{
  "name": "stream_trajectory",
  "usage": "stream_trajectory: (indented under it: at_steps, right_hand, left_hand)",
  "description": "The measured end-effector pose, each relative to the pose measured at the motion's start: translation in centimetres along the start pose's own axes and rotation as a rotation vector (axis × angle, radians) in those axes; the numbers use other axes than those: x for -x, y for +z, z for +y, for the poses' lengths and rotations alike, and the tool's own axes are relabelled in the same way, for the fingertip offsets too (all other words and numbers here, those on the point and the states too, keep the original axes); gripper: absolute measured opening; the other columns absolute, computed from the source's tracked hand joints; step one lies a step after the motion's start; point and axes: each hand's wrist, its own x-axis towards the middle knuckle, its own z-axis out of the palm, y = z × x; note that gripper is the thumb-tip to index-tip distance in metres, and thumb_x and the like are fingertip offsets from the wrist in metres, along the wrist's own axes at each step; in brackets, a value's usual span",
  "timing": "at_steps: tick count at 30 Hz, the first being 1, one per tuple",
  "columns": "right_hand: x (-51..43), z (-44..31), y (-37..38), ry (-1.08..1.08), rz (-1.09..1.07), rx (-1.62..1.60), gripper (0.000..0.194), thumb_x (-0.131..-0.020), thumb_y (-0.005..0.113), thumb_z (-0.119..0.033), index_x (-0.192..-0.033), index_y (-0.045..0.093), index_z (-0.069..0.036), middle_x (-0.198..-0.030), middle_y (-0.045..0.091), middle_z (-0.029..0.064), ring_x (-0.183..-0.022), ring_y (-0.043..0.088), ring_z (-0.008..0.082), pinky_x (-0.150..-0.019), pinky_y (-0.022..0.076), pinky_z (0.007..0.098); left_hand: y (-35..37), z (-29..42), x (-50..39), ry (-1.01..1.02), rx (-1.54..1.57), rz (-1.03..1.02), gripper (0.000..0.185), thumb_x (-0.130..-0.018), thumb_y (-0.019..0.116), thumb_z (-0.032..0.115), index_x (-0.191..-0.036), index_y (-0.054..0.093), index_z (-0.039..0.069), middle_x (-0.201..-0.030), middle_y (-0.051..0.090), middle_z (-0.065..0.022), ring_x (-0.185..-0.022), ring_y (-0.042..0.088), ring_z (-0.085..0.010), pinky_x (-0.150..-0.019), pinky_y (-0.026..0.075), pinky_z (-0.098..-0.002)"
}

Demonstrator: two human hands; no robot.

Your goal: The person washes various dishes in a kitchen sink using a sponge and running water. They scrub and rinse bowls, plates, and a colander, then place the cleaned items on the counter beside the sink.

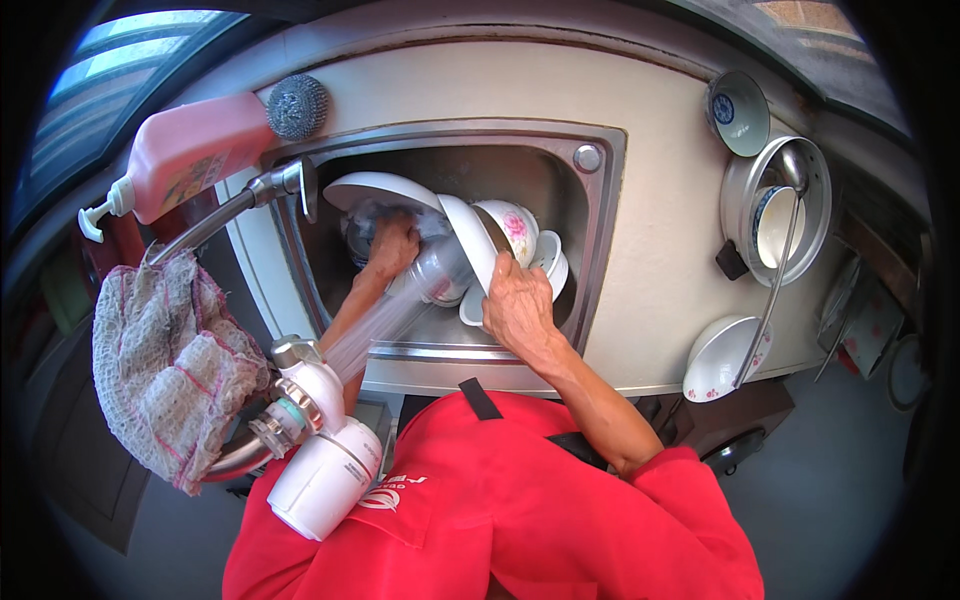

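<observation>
My right hand (519,296) grips the rim of a white dish (466,238), which stands tilted on edge in the stainless steel sink (517,169). My left hand (395,244) is lower in the basin, its fingers curled and partly hidden by splashing water. What it touches there is unclear. Over it leans another white dish (384,190). A bowl with a pink flower (514,225) and a smaller white bowl (553,259) lie to the right. Water sprays into the basin from a faucet with a white filter (326,476).
A gray cloth (169,367) hangs over the faucet pipe. Left of the sink are a pink pump bottle (199,154) and a steel scourer (298,107). On the right counter stand a metal pot (817,217) with a ladle (776,262), a bowl (742,112) and a floral bowl (720,352).
</observation>
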Motion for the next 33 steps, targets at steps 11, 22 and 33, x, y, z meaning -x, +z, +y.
stream_trajectory:
  at_steps: [11,22,33]
  right_hand:
    - [1.1,1.3,-0.4,0.149,-0.095,-0.072,0.060,-0.077,0.081,-0.016,-0.123,0.051,0.007,-0.090,0.071,0.0214,-0.083,0.072,0.0367,-0.080,0.0504,0.0466]
    - [-0.8,4.3,-1.0,0.278,-0.041,-0.185,0.038,-0.081,0.066,-0.014,-0.105,0.056,0.013,-0.076,0.069,0.0308,-0.075,0.072,0.0443,-0.074,0.0578,0.0530]
    - [1.7,2.7,-3.9,0.364,0.061,-0.091,0.074,-0.086,0.068,-0.021,-0.150,0.040,0.005,-0.076,0.070,0.0249,-0.070,0.072,0.0433,-0.067,0.0555,0.0541]
  left_hand:
    - [-3.4,-2.2,3.3,-0.205,0.363,0.754,0.075,-0.084,0.080,0.018,-0.147,0.043,0.000,-0.137,0.065,-0.0205,-0.128,0.060,-0.0392,-0.109,0.046,-0.0446]
    - [-2.4,-8.3,-4.4,-0.255,0.509,0.245,0.054,-0.092,0.074,0.044,-0.116,0.074,-0.004,-0.107,0.076,-0.0249,-0.106,0.073,-0.0361,-0.096,0.054,-0.0424]
    - [-0.3,-0.9,-3.8,-0.174,-0.140,-0.306,0.056,-0.091,0.058,0.050,-0.117,0.077,0.004,-0.121,0.073,-0.0239,-0.113,0.070,-0.0420,-0.100,0.053,-0.0490]
